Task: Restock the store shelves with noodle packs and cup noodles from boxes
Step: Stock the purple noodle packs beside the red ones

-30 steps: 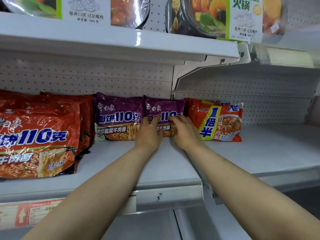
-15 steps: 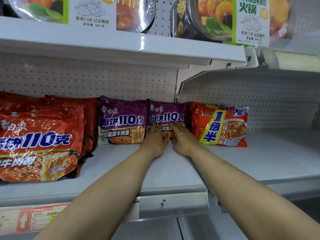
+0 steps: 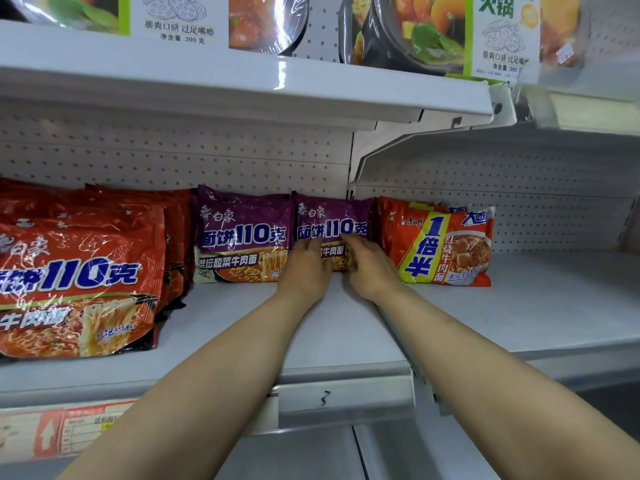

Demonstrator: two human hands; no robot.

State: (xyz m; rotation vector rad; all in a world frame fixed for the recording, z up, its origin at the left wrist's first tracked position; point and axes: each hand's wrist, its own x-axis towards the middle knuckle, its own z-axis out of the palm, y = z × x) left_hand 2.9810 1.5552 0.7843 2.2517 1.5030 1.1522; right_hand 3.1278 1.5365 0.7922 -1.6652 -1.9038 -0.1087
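Note:
Two purple noodle packs stand upright at the back of the white shelf. My left hand and my right hand both rest with straight fingers against the front of the right purple pack. The left purple pack stands beside it, untouched. Further left, a row of red noodle packs stands front to back. Just right of my hands, an orange-red pack with a yellow band leans on the pegboard.
The upper shelf overhangs and carries hot-pot bowls. To the right of the orange-red pack lies bare white shelf. A price rail runs along the front edge, with a red label at the left.
The view has shifted a little. Both hands stay on the right purple pack, which stands slightly further back and more upright.

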